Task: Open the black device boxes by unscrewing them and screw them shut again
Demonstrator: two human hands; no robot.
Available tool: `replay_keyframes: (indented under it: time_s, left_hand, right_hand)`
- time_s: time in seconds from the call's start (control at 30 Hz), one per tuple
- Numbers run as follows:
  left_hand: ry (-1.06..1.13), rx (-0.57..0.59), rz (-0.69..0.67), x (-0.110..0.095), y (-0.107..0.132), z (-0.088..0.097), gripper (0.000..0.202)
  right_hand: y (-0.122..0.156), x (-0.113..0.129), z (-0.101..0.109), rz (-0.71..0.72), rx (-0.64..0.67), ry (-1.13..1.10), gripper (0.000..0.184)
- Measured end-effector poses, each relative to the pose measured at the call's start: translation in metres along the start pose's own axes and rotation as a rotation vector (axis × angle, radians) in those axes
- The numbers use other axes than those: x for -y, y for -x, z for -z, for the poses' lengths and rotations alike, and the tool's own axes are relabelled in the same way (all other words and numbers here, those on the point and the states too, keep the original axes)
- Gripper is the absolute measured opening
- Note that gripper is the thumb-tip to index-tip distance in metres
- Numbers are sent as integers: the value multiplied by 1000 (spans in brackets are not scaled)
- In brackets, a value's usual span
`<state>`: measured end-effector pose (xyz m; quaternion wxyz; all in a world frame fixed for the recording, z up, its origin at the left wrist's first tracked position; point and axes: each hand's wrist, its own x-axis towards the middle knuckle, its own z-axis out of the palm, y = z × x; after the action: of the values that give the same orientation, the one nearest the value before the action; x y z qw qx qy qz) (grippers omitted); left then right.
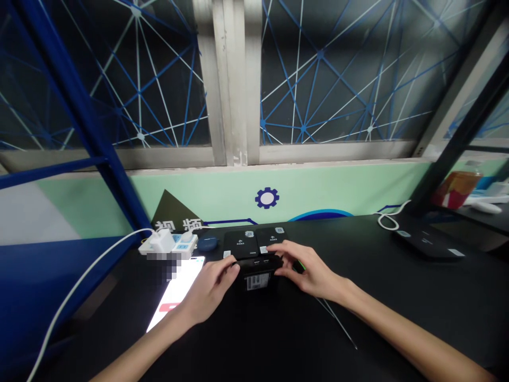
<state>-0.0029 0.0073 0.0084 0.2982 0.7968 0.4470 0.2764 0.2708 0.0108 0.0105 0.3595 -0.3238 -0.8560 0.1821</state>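
In the head view, a black box-shaped device [257, 281] stands on the black table, with a white barcode label and small port-like slots along its upper edge. My left hand [209, 289] grips its left end between thumb and fingers. At the right end, my right hand [308, 268] pinches it with thumb and forefinger. A small black and green thing [299, 267] shows by my right palm; whether the hand touches it I cannot tell. Directly behind the device lie two flat black units, one on the left [240, 245] and one on the right [273, 239], with small stickers.
A lit phone [178, 292] lies left of my left hand. Behind it are a power strip [185, 246] with white plugs and a dark blue case [207, 244]. Thin metal rods [338, 321] lie beneath my right forearm. Far right sits a flat black device [427, 243] near a white cable [387, 220].
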Motion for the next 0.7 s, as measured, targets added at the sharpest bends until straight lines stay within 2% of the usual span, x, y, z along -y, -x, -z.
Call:
replay_keyframes:
  time_s: [0.17,0.3,0.4,0.5,0.7]
  left_hand:
    - [149,35,109,1,-2,1,54]
    - [170,112,155,2,-4,2,62]
    - [22,107,163,5,-6,0,58]
    - [-153,57,176,8,-7,-2,54]
    - [-463,9,192,7,-5,-5,45]
  right_hand:
    - [0,8,11,32,80,97,28]
    - [0,15,19,51,155,162,21]
    - [0,15,18,69,231,216,20]
    - [1,13,12,53,302,253,29]
    - [2,4,3,50,366,301,40]
